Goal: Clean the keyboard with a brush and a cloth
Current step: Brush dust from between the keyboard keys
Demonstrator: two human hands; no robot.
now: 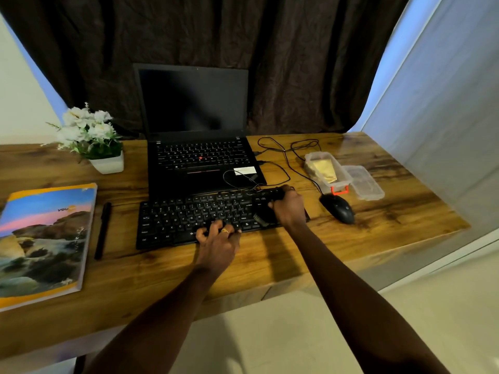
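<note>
A black external keyboard (189, 220) lies on the wooden desk (270, 260) in front of an open laptop (197, 147). My left hand (218, 238) rests on the keyboard's front edge, its bent fingers pressing on the lower keys and holding nothing. My right hand (287, 207) grips a black brush (261, 219) over the keyboard's right end, the brush head down on the keys; the hand hides much of the handle. A yellow cloth (325, 168) sits folded in a clear plastic container (343, 179) to the right.
A black mouse (339, 209) lies right of the keyboard, its cable looping behind. The container's lid (366, 182) lies beside it. A pen (102, 230), a book (43, 241) and a white flower pot (108, 164) stand at the left. A dark curtain hangs behind.
</note>
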